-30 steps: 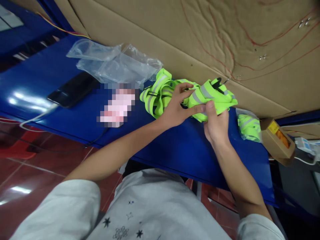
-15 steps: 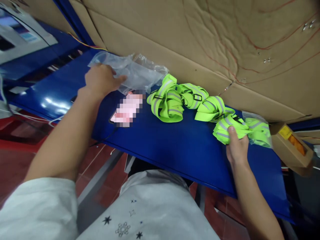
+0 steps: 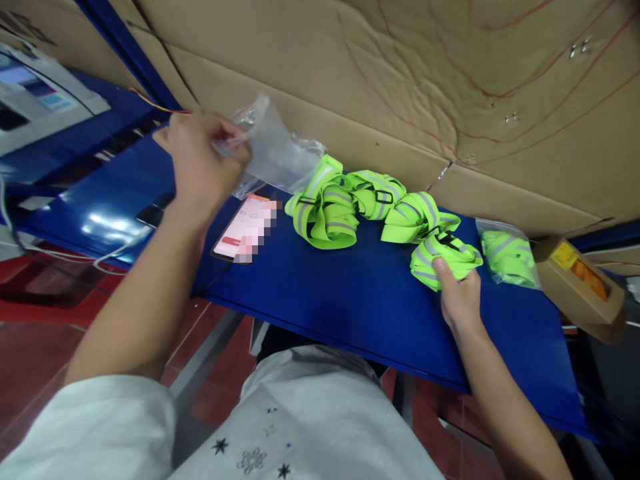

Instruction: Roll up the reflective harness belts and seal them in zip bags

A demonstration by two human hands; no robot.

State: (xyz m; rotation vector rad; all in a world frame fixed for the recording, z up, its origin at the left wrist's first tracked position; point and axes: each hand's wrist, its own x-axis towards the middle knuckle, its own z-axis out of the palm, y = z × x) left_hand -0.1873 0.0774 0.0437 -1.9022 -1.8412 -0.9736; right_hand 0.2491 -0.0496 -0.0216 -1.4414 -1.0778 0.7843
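Note:
Pinched in my left hand [image 3: 207, 157] is a clear plastic bag [image 3: 277, 150], lifted at one end, its far part lying against the cardboard. My right hand [image 3: 461, 293] grips a folded bundle of neon-yellow reflective strap [image 3: 425, 263] with grey stripes and a black buckle, thumb on top. Left of it along the table lie more coiled reflective straps [image 3: 330, 213], some with black buckles. Another strap sits in a clear bag [image 3: 509, 257] just right of my right hand. A phone [image 3: 245, 229] with a lit screen lies below the plastic bag.
The blue table [image 3: 320, 287] backs onto a cardboard wall [image 3: 300, 60] with red wires. An open brown box [image 3: 577, 287] stands at the right end. At the far left are a white device [image 3: 50, 107], white cables [image 3: 113, 253] and a red stool [image 3: 60, 287].
My left hand has closed on the plastic bag and raised its near end. The right hand and its strap bundle have shifted slightly left, away from the bagged strap. The view has moved a little.

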